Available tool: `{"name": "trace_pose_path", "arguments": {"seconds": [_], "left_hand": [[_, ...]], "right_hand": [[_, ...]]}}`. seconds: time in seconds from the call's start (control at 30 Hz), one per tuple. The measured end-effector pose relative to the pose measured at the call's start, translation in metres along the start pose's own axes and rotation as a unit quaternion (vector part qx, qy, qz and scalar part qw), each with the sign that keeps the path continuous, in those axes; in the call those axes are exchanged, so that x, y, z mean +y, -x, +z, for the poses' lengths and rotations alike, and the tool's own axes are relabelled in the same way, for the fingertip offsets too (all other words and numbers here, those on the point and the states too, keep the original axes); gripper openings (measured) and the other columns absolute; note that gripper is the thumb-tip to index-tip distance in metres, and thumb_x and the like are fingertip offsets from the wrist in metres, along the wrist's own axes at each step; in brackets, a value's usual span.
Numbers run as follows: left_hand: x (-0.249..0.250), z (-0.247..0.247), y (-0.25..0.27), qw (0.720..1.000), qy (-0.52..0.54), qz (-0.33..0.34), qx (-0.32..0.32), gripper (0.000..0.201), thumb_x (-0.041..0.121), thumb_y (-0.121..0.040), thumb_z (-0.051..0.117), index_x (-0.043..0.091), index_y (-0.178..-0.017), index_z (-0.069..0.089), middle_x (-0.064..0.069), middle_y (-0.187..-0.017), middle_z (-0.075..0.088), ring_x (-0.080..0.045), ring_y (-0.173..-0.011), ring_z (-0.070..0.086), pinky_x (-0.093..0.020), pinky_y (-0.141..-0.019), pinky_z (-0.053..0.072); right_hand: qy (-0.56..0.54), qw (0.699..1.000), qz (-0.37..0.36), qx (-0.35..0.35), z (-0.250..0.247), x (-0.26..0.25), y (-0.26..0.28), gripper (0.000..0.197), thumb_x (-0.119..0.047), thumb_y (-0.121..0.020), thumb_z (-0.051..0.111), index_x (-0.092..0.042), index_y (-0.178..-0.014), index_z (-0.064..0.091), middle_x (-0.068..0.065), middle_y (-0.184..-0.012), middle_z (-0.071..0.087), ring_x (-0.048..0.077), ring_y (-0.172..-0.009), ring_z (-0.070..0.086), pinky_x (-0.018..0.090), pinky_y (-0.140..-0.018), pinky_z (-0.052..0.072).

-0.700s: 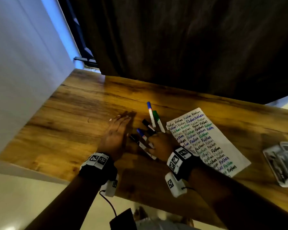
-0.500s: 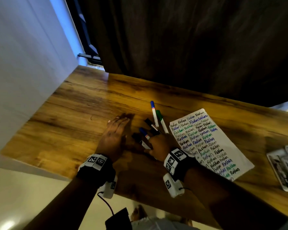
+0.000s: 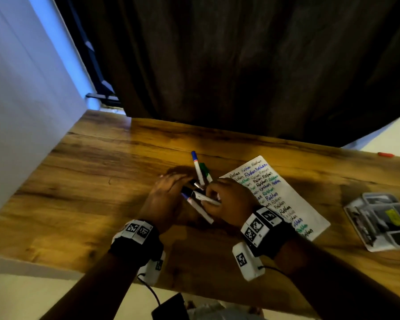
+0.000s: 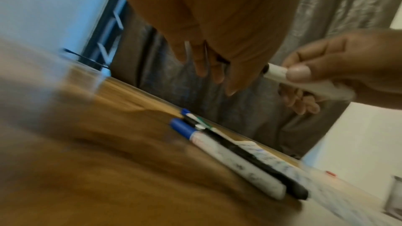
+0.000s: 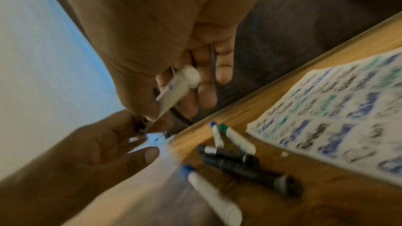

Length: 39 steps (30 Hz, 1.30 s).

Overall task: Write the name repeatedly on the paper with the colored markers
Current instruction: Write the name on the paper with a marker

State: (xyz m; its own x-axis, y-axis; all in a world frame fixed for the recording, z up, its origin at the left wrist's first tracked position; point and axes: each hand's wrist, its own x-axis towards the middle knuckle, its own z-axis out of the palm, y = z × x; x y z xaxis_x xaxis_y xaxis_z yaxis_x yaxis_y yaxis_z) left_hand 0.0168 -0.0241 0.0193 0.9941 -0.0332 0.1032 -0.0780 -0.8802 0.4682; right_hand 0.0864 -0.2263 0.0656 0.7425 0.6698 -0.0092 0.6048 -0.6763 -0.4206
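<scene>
My right hand [image 3: 229,199] grips a white marker [image 3: 206,197] just above the wooden table [image 3: 90,192], its dark cap end pointing left. In the right wrist view the marker [image 5: 174,90] lies across the curled fingers. My left hand [image 3: 164,199] sits close beside that cap end with fingers loosely extended [image 4: 208,68]; I cannot tell whether they touch it. Several other markers lie below: a blue-capped one [image 3: 196,166], a green one [image 3: 204,168], black ones [image 5: 239,164] and another blue one [image 5: 208,190]. The paper [image 3: 284,197], filled with the written name, lies to the right.
A stack of printed cards [image 3: 381,220] lies at the table's right end. A small red object [image 3: 385,154] sits beyond the far right corner. A dark curtain [image 3: 240,65] hangs behind the table and a white wall [image 3: 21,112] stands on the left.
My right hand has lifted a white marker out of the group. My left hand has left its flat rest on the table and moved right to the marker's cap end.
</scene>
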Motion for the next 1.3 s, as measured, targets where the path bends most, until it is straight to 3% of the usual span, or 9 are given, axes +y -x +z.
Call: {"name": "trace_pose_path", "arguments": {"seconds": [0.1,0.2,0.43,0.57,0.7,0.8,0.9,1.03,1.3], "left_hand": [[0.023,0.009,-0.012,0.999,0.039,0.013,0.007,0.042,0.011,-0.092,0.059,0.02,-0.133,0.057,-0.004,-0.129,0.058,-0.022,-0.116,0.056,-0.038,-0.096,0.05],[0.047,0.017,-0.027,0.997,0.066,0.037,0.008,0.027,0.015,-0.099,0.053,0.016,-0.126,0.062,-0.004,-0.122,0.059,-0.022,-0.107,0.061,-0.029,-0.088,0.052],[0.11,0.032,-0.058,0.987,0.033,0.138,-0.075,0.053,0.035,-0.089,0.062,0.008,-0.133,0.049,-0.012,-0.124,0.053,-0.031,-0.108,0.058,-0.049,-0.086,0.055],[0.144,0.048,-0.073,0.98,0.067,0.168,-0.082,0.035,0.037,-0.1,0.043,0.012,-0.123,0.053,-0.004,-0.116,0.055,-0.022,-0.103,0.057,-0.04,-0.082,0.05],[0.176,0.057,-0.089,0.969,0.07,0.226,-0.077,0.025,0.035,-0.098,0.041,0.017,-0.111,0.054,0.001,-0.098,0.061,-0.016,-0.083,0.059,-0.032,-0.07,0.046],[0.19,0.065,-0.093,0.958,0.047,0.262,-0.105,0.015,0.033,-0.097,0.045,0.021,-0.101,0.053,0.004,-0.084,0.062,-0.016,-0.069,0.059,-0.035,-0.061,0.047],[0.208,0.073,-0.094,0.958,0.002,0.267,-0.107,0.011,0.035,-0.09,0.051,0.025,-0.094,0.055,0.007,-0.074,0.064,-0.013,-0.06,0.061,-0.029,-0.055,0.049],[0.229,0.08,-0.098,0.965,-0.013,0.244,-0.099,0.015,0.038,-0.082,0.054,0.024,-0.08,0.057,0.007,-0.06,0.06,-0.009,-0.049,0.054,-0.02,-0.05,0.043],[0.252,0.077,-0.107,0.97,-0.026,0.151,-0.188,0.051,0.061,-0.072,0.037,0.017,-0.072,0.064,0.007,-0.06,0.064,-0.007,-0.052,0.059,-0.02,-0.051,0.045]], "right_hand": [[-0.048,0.998,0.035,0.025,-0.017,0.013,0.012,0.021,-0.05,-0.083,0.062,-0.031,-0.09,0.058,-0.009,-0.07,0.065,0.003,-0.059,0.06,0.029,-0.057,0.056],[-0.112,0.99,0.062,0.064,-0.037,0.026,0.031,0.014,-0.045,-0.084,0.066,-0.034,-0.09,0.059,-0.014,-0.071,0.067,0.0,-0.061,0.063,0.012,-0.055,0.05],[-0.335,0.933,0.082,0.101,-0.075,0.064,0.076,0.014,-0.03,-0.088,0.07,-0.029,-0.102,0.069,-0.008,-0.092,0.075,0.002,-0.083,0.07,0.016,-0.068,0.055],[-0.398,0.911,0.052,0.089,-0.078,0.091,0.091,0.011,-0.02,-0.09,0.067,-0.021,-0.099,0.074,-0.002,-0.098,0.075,0.011,-0.094,0.07,0.028,-0.081,0.057],[-0.42,0.9,0.078,0.09,-0.09,0.12,0.105,0.019,-0.022,-0.095,0.059,-0.014,-0.091,0.076,0.001,-0.083,0.073,0.006,-0.082,0.068,0.021,-0.074,0.055],[-0.404,0.91,0.083,0.053,-0.102,0.143,0.124,0.025,-0.038,-0.094,0.054,-0.027,-0.093,0.076,-0.014,-0.093,0.073,-0.002,-0.09,0.066,0.02,-0.078,0.055],[-0.351,0.931,0.067,0.076,-0.107,0.167,0.14,0.02,-0.047,-0.092,0.055,-0.042,-0.092,0.074,-0.034,-0.116,0.062,-0.008,-0.11,0.058,0.022,-0.089,0.054],[-0.299,0.952,0.033,0.049,-0.094,0.199,0.145,0.029,-0.065,-0.09,0.047,-0.05,-0.102,0.069,-0.025,-0.126,0.061,0.003,-0.123,0.054,0.033,-0.097,0.051],[-0.309,0.949,-0.049,0.041,-0.105,0.206,0.145,0.023,-0.047,-0.097,0.051,-0.04,-0.103,0.072,-0.022,-0.104,0.069,0.007,-0.111,0.062,0.04,-0.095,0.051]]}}
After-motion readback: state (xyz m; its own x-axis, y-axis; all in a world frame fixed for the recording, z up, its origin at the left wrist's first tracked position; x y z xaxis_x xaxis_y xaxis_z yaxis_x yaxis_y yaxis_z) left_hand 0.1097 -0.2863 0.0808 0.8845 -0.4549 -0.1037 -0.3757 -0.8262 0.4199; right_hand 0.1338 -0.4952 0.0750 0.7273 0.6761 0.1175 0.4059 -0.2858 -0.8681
